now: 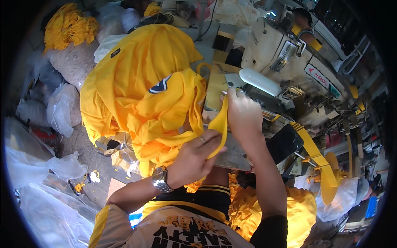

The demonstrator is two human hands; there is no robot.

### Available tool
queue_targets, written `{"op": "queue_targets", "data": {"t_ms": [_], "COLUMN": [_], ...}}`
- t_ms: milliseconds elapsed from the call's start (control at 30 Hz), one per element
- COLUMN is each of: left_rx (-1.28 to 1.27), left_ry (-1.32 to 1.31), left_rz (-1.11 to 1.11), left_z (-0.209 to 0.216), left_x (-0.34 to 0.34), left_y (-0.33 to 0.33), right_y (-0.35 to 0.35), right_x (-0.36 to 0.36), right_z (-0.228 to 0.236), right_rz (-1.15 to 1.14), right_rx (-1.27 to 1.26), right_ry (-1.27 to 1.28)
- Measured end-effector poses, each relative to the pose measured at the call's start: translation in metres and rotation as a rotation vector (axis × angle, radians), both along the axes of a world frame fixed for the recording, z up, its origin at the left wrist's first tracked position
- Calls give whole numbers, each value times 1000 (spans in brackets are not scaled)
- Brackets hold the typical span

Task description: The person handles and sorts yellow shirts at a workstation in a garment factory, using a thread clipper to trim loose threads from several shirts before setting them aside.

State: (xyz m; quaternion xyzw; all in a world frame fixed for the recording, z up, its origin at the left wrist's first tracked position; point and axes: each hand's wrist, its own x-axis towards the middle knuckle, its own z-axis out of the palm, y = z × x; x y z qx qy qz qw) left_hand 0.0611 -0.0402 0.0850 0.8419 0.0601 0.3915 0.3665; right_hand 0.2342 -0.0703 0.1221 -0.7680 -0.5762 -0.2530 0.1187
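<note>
A narrow yellow fabric edge (223, 117) runs upright between my two hands, in front of the sewing machine (269, 58). My right hand (245, 112) pinches its upper end beside the machine's needle area. Lower down, my left hand (195, 158), with a metal watch on the wrist, is closed round the lower part of the same fabric. To the left, a large heap of yellow garments (136, 78) with a dark badge covers the work surface, and its folds reach my left hand. Whether a small tool is in my right fingers is hidden.
A black phone (285, 143) stands right of my right forearm, beside a yellow tape strip (316, 153). More yellow fabric (281, 211) lies at lower right. Plastic bags (62, 107) and a bundle of yellow pieces (70, 27) fill the left. Another person (304, 27) is at far right.
</note>
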Motion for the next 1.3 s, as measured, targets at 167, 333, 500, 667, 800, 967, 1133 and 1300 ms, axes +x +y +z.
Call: {"op": "queue_targets", "data": {"t_ms": [167, 333, 500, 667, 800, 967, 1133, 1300], "left_rx": [100, 753, 945, 931, 722, 55, -230, -509], "left_ry": [50, 383, 215, -196, -323, -212, -29, 258], "left_rz": [-73, 156, 217, 552, 250, -538, -1295, -548], "left_z": [17, -37, 0, 114, 159, 10, -38, 10], "left_x": [0, 1, 14, -25, -30, 20, -12, -97], "left_y": [84, 128, 130, 155, 155, -43, -198, -37], "right_y": [-22, -49, -112, -233, -377, -500, -466, -308], "right_x": [-4, -43, -87, -46, 29, 93, 109, 70], "right_z": [1, -29, -88, -45, 9, 27, 66, 117], "right_rz": [39, 95, 10, -293, -763, -1173, -1046, -403], "right_rx": [112, 101, 44, 180, 288, 205, 388, 603], "right_ry": [244, 925, 773, 462, 137, 174, 91, 203]}}
